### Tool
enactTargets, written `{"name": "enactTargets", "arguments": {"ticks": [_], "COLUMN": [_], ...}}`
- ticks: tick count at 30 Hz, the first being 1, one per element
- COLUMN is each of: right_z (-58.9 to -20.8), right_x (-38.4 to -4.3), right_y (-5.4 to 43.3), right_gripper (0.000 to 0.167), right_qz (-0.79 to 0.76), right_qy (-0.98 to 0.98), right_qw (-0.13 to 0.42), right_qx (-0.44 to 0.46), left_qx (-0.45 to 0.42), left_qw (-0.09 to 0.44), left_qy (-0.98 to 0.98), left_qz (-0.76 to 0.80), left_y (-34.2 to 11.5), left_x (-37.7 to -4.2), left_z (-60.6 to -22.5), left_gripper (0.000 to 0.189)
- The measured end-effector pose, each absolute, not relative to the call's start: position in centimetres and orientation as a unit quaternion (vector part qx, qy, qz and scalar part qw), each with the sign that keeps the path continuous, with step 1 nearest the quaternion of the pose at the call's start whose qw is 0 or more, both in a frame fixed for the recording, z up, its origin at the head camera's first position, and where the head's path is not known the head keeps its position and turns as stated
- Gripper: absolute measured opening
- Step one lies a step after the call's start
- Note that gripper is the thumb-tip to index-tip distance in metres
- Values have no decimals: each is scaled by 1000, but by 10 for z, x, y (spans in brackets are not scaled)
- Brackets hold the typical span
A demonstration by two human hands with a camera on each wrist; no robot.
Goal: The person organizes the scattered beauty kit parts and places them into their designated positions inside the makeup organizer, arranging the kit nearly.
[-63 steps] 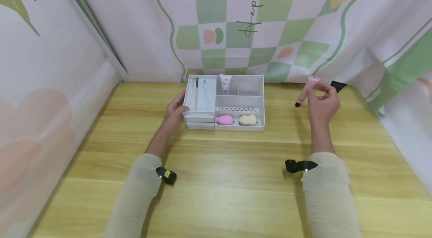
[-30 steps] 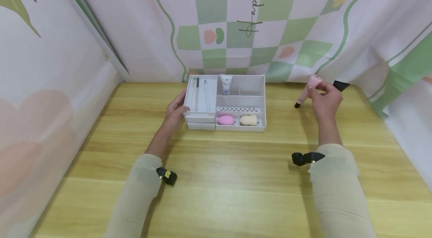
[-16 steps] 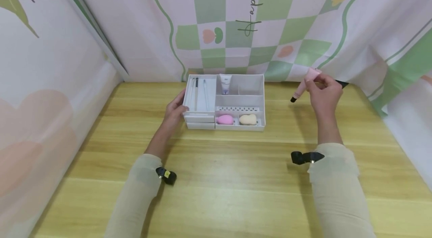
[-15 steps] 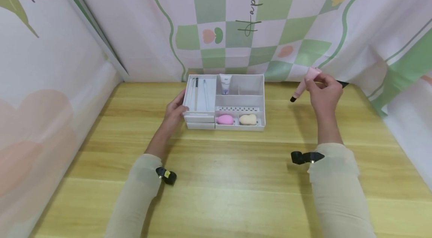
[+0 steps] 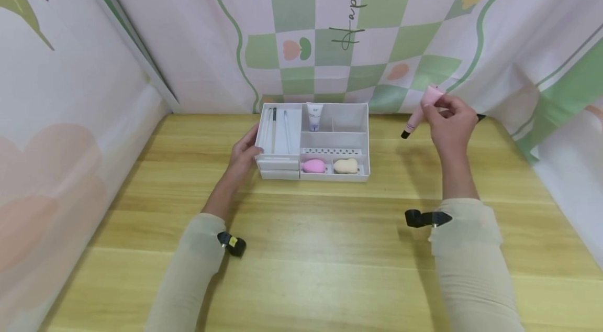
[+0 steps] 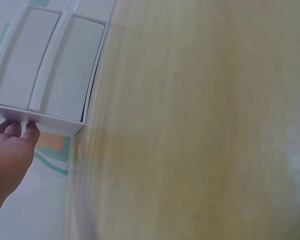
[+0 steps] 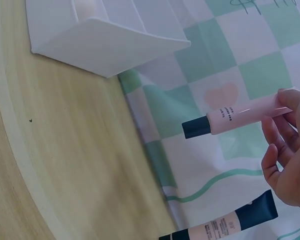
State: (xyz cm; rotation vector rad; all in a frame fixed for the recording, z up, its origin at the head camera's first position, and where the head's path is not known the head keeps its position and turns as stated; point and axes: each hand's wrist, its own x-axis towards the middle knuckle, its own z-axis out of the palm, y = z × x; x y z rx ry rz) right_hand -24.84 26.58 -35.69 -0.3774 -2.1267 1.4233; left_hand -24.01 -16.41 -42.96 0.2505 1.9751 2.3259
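Note:
My right hand (image 5: 452, 125) pinches a pink squeeze tube (image 5: 419, 112) by its flat end, between thumb and fingers. The tube hangs tilted above the table, black cap (image 7: 196, 128) downward. At the middle back stands a white desktop organizer (image 5: 335, 177) with compartments and drawers at its left. My left hand (image 5: 244, 151) touches the organizer's left side, thumb near the front corner; in the left wrist view its fingertips (image 6: 31, 131) press against that wall. A small white tube (image 5: 314, 116) stands in a back compartment. A pink sponge (image 5: 314, 166) and a beige sponge (image 5: 346, 166) lie in front compartments.
Slim brushes (image 5: 274, 130) lie in the organizer's top left tray. Another tube (image 7: 222, 226), dark and pink, is near the back edge, mostly hidden behind my right hand in the head view. A patterned curtain (image 5: 339, 80) hangs behind the wooden table (image 5: 301, 258).
My right hand has lifted the pink tube off the table and moved it slightly up and left. The left hand and the organizer stay in place.

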Motion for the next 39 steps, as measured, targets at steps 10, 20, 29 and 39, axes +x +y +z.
{"name": "enactTargets", "arguments": {"ticks": [10, 20, 29, 39], "right_z": [-352, -347, -345, -342], "right_x": [-249, -246, -249, -251], "right_y": [252, 232, 222, 212], "right_gripper": [20, 21, 24, 27], "right_qz": [548, 535, 535, 543], "right_qy": [-774, -803, -804, -804], "right_qw": [305, 256, 259, 241], "right_qx": [-86, -58, -19, 1], "left_qx": [83, 82, 79, 85], "left_qw": [43, 44, 44, 37], "left_qy": [648, 644, 646, 646], "left_qz": [756, 759, 758, 757], "left_y": [-164, -164, -164, -163], "left_x": [-240, -240, -239, -239], "left_z": [-428, -428, -428, -428], "left_gripper": [74, 74, 74, 74]}}
